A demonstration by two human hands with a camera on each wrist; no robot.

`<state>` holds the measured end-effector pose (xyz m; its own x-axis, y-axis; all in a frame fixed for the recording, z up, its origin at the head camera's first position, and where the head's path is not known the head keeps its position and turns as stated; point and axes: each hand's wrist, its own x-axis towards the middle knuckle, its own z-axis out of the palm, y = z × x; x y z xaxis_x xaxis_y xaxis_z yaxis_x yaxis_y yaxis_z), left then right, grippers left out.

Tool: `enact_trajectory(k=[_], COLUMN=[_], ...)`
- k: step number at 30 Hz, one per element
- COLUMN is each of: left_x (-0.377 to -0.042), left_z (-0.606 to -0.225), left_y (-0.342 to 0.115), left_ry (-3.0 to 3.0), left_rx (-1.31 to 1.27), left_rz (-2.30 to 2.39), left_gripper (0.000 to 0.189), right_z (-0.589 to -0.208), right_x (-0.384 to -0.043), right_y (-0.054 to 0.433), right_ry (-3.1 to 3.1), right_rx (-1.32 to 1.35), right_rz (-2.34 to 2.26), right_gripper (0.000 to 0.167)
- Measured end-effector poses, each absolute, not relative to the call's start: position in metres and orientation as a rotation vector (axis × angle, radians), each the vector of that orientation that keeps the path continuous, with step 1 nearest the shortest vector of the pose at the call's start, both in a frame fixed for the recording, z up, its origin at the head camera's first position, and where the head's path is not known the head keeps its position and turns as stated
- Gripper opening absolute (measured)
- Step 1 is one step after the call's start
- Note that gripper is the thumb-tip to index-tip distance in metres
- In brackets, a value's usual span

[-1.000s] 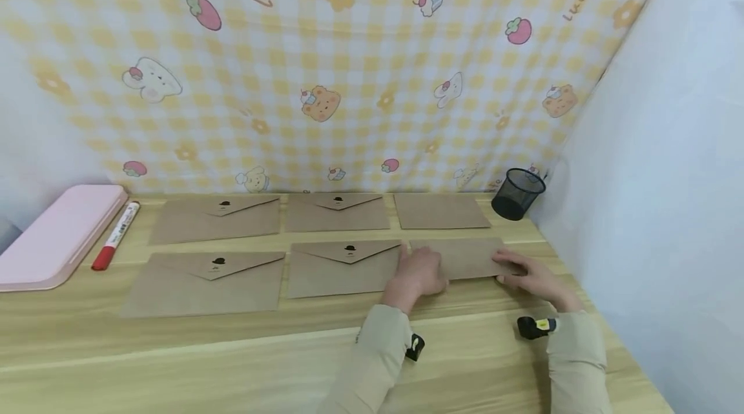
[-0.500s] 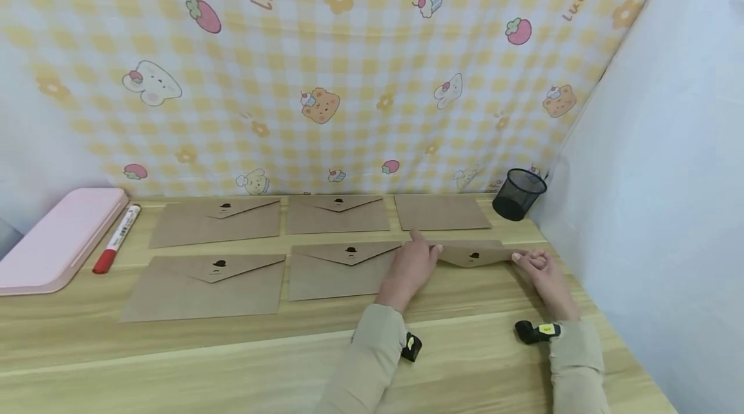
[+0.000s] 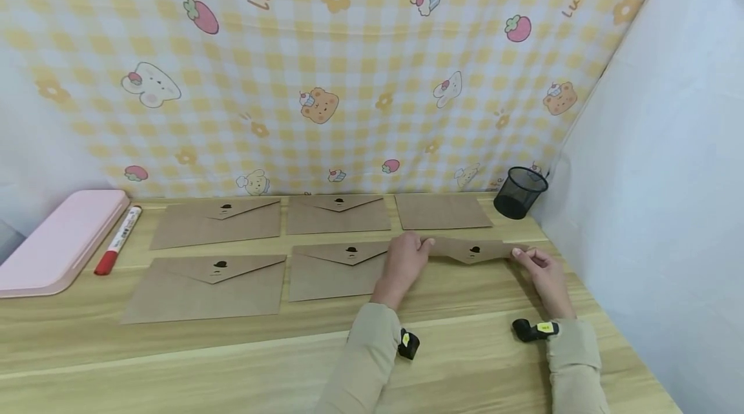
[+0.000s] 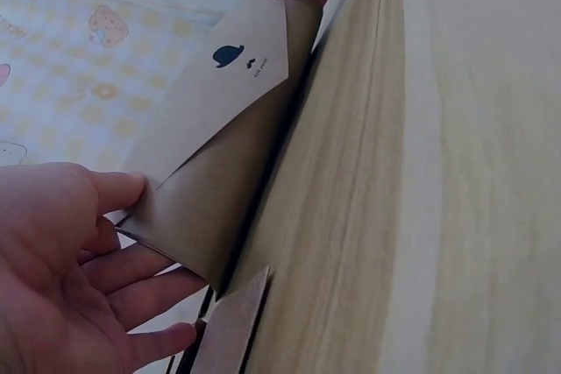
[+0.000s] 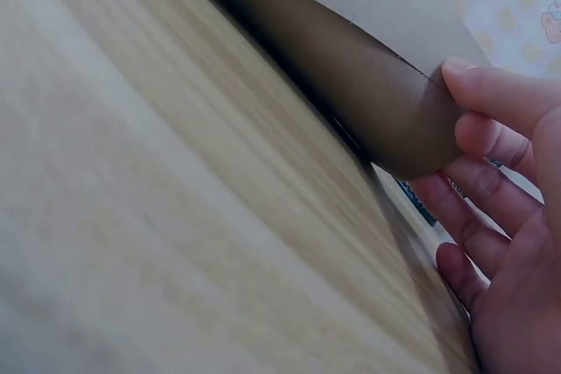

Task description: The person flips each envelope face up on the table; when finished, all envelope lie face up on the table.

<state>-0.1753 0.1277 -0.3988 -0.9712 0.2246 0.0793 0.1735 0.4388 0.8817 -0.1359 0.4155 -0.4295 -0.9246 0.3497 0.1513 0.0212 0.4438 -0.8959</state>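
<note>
A brown kraft envelope (image 3: 459,247) is held between my two hands at the right of the front row, its pointed flap with a printed black hat and moustache facing me. My left hand (image 3: 401,267) pinches its left end between thumb and fingers, overlapping the neighbouring envelope (image 3: 337,278). At the other end my right hand (image 3: 547,277) pinches the corner. In the left wrist view the held envelope (image 4: 202,137) is tilted up, its lower edge close to the tabletop. The right wrist view shows its near end (image 5: 403,120) bending under my thumb.
Behind lie a plain-faced envelope (image 3: 442,212) and flap-up envelopes (image 3: 340,221) (image 3: 215,225). Another envelope (image 3: 215,298) lies front left. A black mesh pen cup (image 3: 519,194) stands back right. A red-capped marker (image 3: 118,239) and a pink case (image 3: 64,243) lie left on the wooden table (image 3: 232,362).
The envelope at front right lay plain side up; both hands have lifted and turned it so its printed flap now shows. The hands have since shifted slightly.
</note>
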Motion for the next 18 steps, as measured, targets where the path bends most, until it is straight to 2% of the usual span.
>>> enact_trajectory(k=[3, 18], left_x=[-0.175, -0.174], left_z=[-0.400, -0.394], left_y=[0.127, 0.117], left_ry=[2.619, 2.597], left_rx=[0.364, 0.383], left_rz=[1.648, 1.616], left_gripper=[0.054, 0.056], right_z=[-0.430, -0.430], right_x=[-0.137, -0.137], right_y=[0.415, 0.415], right_ry=[-2.376, -2.431], right_rx=[-0.320, -0.351], right_rz=[1.469, 1.366], right_gripper=[0.047, 0.045])
